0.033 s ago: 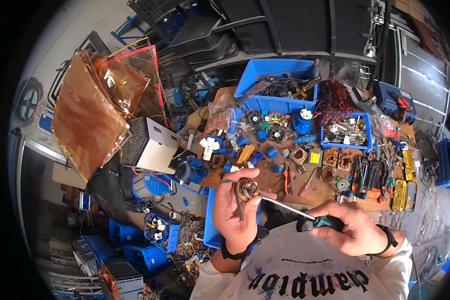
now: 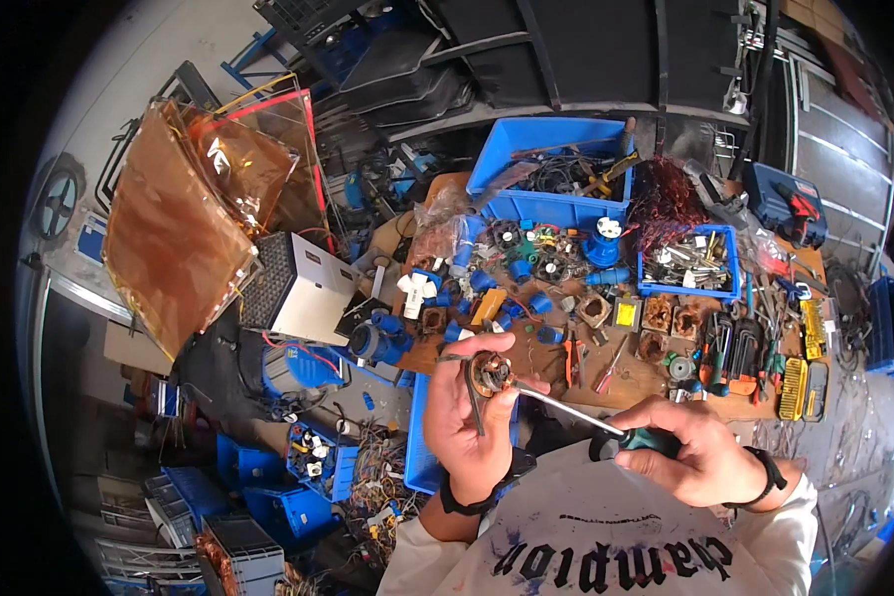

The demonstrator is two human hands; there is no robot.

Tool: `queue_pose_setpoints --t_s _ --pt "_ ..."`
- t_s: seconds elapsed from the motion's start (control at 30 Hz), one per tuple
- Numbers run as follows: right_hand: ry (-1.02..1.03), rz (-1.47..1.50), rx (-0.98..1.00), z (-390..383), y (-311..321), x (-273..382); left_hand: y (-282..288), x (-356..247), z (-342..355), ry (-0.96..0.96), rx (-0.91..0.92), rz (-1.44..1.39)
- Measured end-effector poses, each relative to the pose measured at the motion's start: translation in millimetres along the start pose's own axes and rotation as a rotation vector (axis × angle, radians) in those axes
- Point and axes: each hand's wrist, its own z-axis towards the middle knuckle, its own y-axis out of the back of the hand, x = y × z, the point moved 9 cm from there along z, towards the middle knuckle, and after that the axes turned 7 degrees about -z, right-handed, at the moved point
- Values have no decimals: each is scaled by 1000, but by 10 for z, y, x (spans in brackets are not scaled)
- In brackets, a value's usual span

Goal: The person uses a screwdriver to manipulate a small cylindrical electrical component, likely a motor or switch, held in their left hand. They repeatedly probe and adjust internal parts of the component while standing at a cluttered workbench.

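Observation:
My left hand [image 2: 477, 437] is closed round a small round part [image 2: 491, 374] with copper-coloured metal and a dark, open middle. A dark strip or cable [image 2: 474, 402] hangs from that part along my palm. In my right hand [image 2: 700, 447] is a screwdriver [image 2: 566, 408], gripped by its green and black handle. Its long metal shaft points left, and the tip meets the lower right edge of the round part, next to my left thumb. Whether the tip sits in a screw is too small to tell. Both hands are above the bench's front edge.
The wooden workbench [image 2: 606, 382] carries blue plug pieces, pliers and an orange-handled tool [image 2: 569, 360]. Farther back stand a large blue crate [image 2: 551, 206] of cables and a small blue tray [image 2: 687, 286] of metal parts. Below, a blue bin [image 2: 422, 452] stands beside heaped wires [image 2: 368, 477].

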Motion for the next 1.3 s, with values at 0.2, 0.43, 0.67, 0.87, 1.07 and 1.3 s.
queue_pose_setpoints --t_s 0.2,0.43,0.67,0.87,1.07,1.3 --pt "-258 401 61 -27 -200 -320 14 27 18 -32 -29 -26" --pt "60 -333 -121 57 158 94 15 129 103 -4 -5 204" --pt "32 -66 -64 60 134 98 -32 73 120 31 57 112" --pt "-139 355 51 75 -111 -187 16 63 106 -7 -23 37" --pt "-346 847 189 71 -363 -380 46 71 96 -42 -61 31" --pt "26 -68 -49 171 95 -50 47 134 127 23 -34 -18"
